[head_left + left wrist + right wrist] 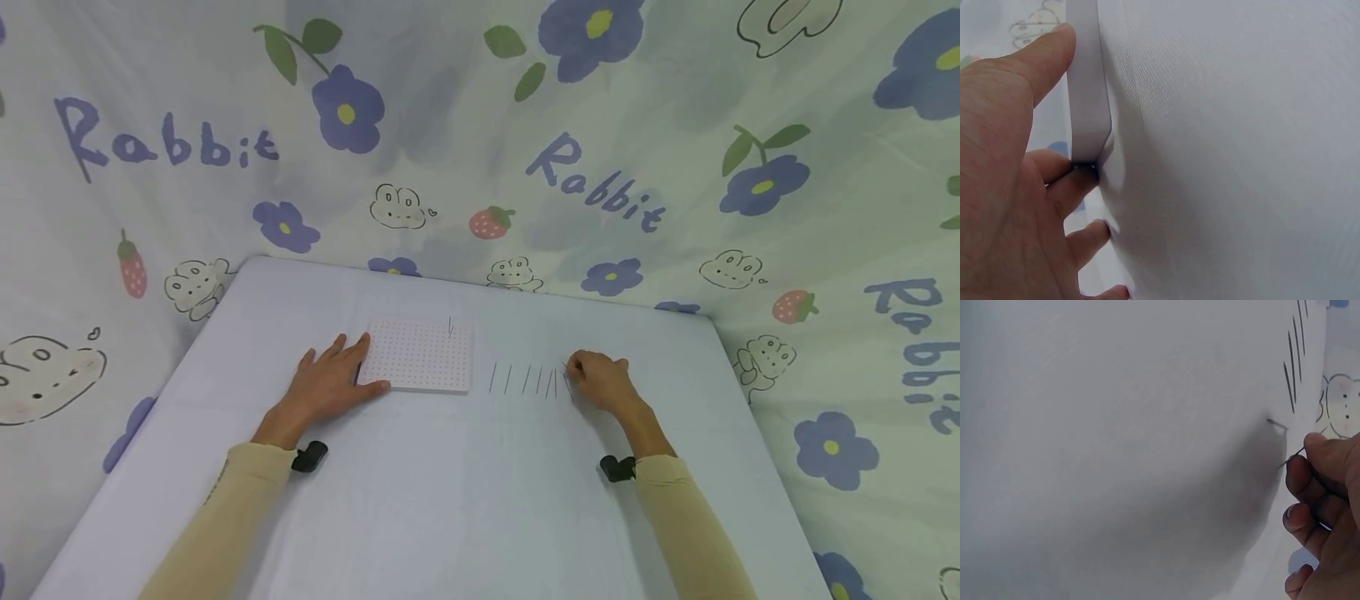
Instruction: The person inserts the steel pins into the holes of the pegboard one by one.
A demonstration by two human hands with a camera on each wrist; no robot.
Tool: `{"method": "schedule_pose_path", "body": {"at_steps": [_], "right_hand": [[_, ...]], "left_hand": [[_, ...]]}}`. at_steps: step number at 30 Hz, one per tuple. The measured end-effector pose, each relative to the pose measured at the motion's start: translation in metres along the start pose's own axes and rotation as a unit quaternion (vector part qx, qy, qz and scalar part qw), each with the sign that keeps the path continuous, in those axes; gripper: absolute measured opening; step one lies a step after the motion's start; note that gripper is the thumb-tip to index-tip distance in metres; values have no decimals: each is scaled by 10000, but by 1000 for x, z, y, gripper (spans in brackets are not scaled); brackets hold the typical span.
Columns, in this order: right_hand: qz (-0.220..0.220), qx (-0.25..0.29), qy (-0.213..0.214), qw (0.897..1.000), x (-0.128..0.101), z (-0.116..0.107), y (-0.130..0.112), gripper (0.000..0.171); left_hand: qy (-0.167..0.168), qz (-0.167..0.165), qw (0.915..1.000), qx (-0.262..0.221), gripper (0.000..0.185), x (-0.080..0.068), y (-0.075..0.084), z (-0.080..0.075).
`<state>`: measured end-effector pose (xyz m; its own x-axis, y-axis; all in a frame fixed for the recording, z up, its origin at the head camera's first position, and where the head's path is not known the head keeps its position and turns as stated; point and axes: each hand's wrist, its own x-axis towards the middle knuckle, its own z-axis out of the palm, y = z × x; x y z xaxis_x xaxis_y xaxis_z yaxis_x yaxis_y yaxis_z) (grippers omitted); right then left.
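Observation:
My left hand (327, 385) is spread at the left side of a white board (420, 354) dotted with a grid of small holes. Its thumb lies along the near edge, and in the left wrist view the thumb (1047, 59) touches the board's side (1090, 94). At the board's far right corner, a thin dark pin (450, 323) stands up. My right hand (600, 379) pinches another thin dark pin (1300, 451) between thumb and forefinger, close over the table. Beside that hand, several similar pins (538, 381) lie in a row; one loose pin (1277, 424) lies nearest the fingertips.
The white-covered table (442, 500) stretches toward me from the board. Behind and around it hangs a curtain (450, 150) printed with flowers, rabbits and strawberries. A small black wrist camera (310, 457) sits at the left cuff, and another black camera (617, 468) at the right cuff.

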<state>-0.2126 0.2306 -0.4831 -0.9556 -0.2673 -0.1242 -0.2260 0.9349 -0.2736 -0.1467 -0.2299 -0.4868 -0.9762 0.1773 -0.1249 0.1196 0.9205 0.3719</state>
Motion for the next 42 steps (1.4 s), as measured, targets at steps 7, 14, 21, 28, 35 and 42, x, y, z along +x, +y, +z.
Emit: {"method": "schedule_pose_path", "body": {"at_steps": [7,14,21,28,35,42], "right_hand": [[-248,-20,221,9994,4,-5,-9,13],[-412,264,631,9968,14,-14,-27,10],[-626,594,802,9930,25,-22,-51,7],[-968,863,1032,9862,33,-27,-72,5],[-1231,1141,1217,9783,41,-29,-93,5],[-1335,1521,1355,9699,47,-26,-113,3]], "left_hand": [[-40,36,10000,-54,98,-1,-1,-1],[-8,58,10000,-20,99,-2,-2,0],[11,55,10000,-14,99,-2,-3,1],[28,90,9999,44,99,-2,-3,2],[23,85,9999,77,99,-2,-3,1],[-9,78,9999,82,99,-4,-4,0]]}}
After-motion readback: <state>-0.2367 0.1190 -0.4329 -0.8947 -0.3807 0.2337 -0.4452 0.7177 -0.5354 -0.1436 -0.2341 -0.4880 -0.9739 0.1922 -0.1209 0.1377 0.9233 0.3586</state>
